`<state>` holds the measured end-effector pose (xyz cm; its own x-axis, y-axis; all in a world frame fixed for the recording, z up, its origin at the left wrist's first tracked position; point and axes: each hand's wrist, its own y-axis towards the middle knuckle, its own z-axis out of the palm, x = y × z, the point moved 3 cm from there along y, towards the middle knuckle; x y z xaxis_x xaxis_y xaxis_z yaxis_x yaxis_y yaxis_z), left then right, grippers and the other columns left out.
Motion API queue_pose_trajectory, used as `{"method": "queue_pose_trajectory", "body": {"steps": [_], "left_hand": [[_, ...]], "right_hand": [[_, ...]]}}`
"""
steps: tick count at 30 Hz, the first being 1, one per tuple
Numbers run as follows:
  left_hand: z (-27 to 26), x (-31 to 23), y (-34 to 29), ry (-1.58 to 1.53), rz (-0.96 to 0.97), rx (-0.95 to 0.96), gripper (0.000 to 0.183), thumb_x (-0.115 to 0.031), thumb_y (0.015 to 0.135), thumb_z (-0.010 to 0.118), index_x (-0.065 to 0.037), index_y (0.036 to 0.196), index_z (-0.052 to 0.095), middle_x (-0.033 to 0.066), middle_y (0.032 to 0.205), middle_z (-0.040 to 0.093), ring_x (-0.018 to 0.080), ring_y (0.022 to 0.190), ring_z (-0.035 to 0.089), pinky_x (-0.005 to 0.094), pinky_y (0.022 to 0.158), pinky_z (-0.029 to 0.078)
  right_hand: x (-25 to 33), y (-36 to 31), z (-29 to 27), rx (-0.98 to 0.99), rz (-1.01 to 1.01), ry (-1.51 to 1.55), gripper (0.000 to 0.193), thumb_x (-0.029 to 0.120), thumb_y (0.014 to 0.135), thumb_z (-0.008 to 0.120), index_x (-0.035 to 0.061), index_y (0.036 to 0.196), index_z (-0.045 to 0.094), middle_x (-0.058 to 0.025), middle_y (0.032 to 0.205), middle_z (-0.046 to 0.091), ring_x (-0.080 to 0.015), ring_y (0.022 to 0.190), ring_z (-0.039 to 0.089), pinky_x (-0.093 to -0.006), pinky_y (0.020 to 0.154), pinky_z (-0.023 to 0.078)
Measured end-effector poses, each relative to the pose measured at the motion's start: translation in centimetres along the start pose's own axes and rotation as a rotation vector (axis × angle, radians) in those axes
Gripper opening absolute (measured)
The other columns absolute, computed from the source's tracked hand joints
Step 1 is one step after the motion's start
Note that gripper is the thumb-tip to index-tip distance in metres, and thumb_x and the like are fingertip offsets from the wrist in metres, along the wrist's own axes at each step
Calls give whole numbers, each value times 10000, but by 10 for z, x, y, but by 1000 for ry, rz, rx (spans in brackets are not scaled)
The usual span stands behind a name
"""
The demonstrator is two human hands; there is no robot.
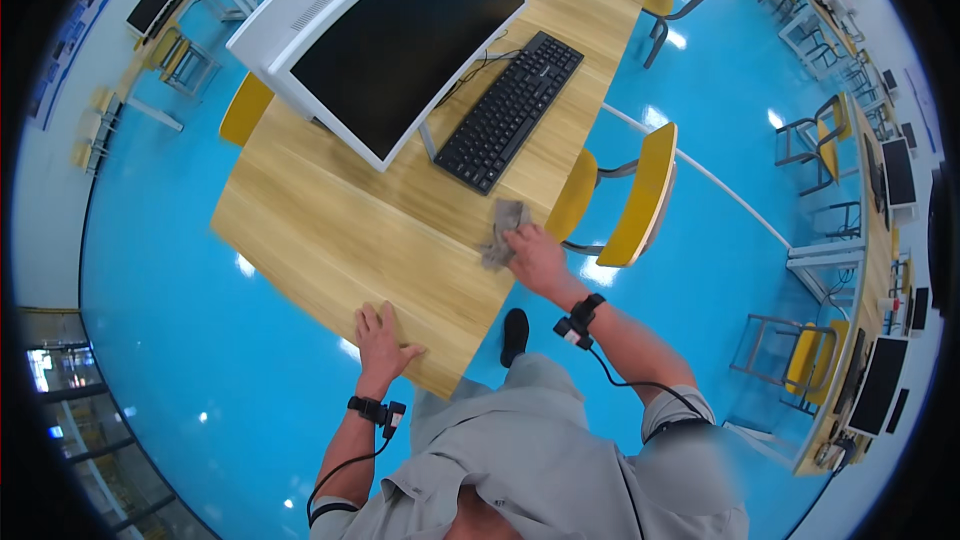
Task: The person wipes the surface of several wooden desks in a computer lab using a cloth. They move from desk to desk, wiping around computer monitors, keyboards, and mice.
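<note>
My right hand presses a crumpled grey-brown cloth onto the wooden desk, close to its right edge and just nearer than the black keyboard. The fingers are bent over the cloth. My left hand rests on the desk's near end, fingers spread and flat, holding nothing. Beyond the keyboard's left side stands a white monitor with a dark screen, its cable running behind the keyboard.
A yellow chair stands against the desk's right side, and another yellow chair at its left. Blue floor surrounds the desk. Along the right wall runs a row of desks with monitors and chairs.
</note>
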<state>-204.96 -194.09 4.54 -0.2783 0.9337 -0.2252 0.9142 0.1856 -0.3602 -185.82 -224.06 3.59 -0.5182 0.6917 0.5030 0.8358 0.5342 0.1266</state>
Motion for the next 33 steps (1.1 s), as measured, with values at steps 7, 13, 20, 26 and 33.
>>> {"method": "queue_pose_trajectory", "body": {"steps": [7,13,20,26,33], "left_hand": [[15,-14,-3,56,-58,6,1233,-454,628,938,-8,1573,283,378,1586,221,568,1478,196,622,1172,262],[12,-15,-6,27,-73,-7,1222,-432,631,944,-18,1573,286,378,1579,232,569,1475,201,629,1168,261],[9,-14,-16,-56,-51,-98,1140,-419,645,936,-52,1554,354,329,1594,260,530,1487,213,624,1178,259],[39,26,-36,-204,127,-247,656,-228,810,800,-5,1381,566,270,1511,440,492,1425,357,535,1175,333],[38,52,-94,-339,68,-215,526,-190,872,747,18,1332,597,223,1459,519,404,1378,458,474,1137,401]], "right_hand": [[-69,32,-18,-233,170,-14,493,79,720,677,22,1209,653,-175,1042,614,-398,1026,572,-498,878,495],[-26,12,6,-164,136,-57,502,74,704,686,6,1200,647,-185,1056,612,-404,1031,568,-494,896,491],[94,-57,42,5,-52,108,453,50,700,626,19,1152,637,-189,1023,588,-412,1028,548,-499,861,491],[183,-101,80,206,-310,128,329,73,740,647,39,1067,654,-147,1022,602,-366,1041,568,-459,881,504],[222,-103,117,333,-469,126,258,99,783,655,68,1039,671,-123,1021,611,-339,1026,580,-431,860,516]]}}
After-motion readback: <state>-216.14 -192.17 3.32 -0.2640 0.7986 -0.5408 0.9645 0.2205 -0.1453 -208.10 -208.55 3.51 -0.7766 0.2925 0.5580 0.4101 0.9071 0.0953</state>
